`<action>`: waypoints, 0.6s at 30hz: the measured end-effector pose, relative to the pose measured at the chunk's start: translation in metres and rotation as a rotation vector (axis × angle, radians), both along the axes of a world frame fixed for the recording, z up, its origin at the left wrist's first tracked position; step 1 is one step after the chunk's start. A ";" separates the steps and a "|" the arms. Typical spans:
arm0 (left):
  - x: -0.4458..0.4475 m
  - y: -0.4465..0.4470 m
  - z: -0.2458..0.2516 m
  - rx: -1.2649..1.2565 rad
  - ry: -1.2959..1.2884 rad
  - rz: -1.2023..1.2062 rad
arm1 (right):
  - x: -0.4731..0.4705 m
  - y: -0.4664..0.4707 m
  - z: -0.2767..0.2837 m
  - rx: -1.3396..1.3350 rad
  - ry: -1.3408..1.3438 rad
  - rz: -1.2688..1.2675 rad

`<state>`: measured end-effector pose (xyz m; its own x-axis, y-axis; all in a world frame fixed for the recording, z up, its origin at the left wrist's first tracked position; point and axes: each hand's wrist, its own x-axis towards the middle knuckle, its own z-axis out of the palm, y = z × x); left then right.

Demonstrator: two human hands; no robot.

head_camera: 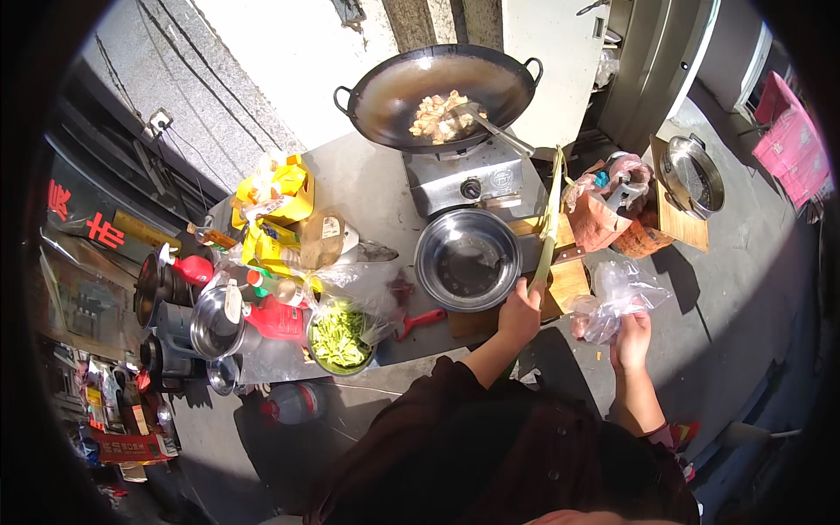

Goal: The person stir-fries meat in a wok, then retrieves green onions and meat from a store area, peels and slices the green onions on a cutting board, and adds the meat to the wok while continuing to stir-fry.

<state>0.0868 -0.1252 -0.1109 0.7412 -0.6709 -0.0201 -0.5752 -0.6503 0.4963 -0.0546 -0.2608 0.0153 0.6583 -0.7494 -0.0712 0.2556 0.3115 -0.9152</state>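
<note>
My left hand (522,314) grips the lower end of a long pale-green leek or scallion stalk (548,239), which rises past the right side of a stainless steel basin (467,259). Only a little clear liquid or glare shows in the basin; I cannot tell which. My right hand (631,341) holds a crumpled clear plastic bag (620,289), with something reddish at its lower left. Between the hands lies a wooden cutting board (569,285). A knife handle (568,254) shows beside the stalk.
Beyond the basin, a wok (380,92) with browned food pieces (433,117) and a metal spatula (508,138) sits on a gas stove (469,187). Left are a bowl of chopped greens (338,338), a red-handled peeler (423,319) and several bottles. A steel pot (694,176) stands right.
</note>
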 end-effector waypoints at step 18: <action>-0.050 0.075 0.105 -1.571 0.782 0.517 | 0.222 -0.040 0.186 -1.206 -0.250 0.973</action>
<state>0.0364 -0.0503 -0.0059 0.9872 -0.1412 -0.0744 0.1461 0.6125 0.7768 0.1673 -0.3013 0.2015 0.8070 0.4210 0.4142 0.5774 -0.4150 -0.7031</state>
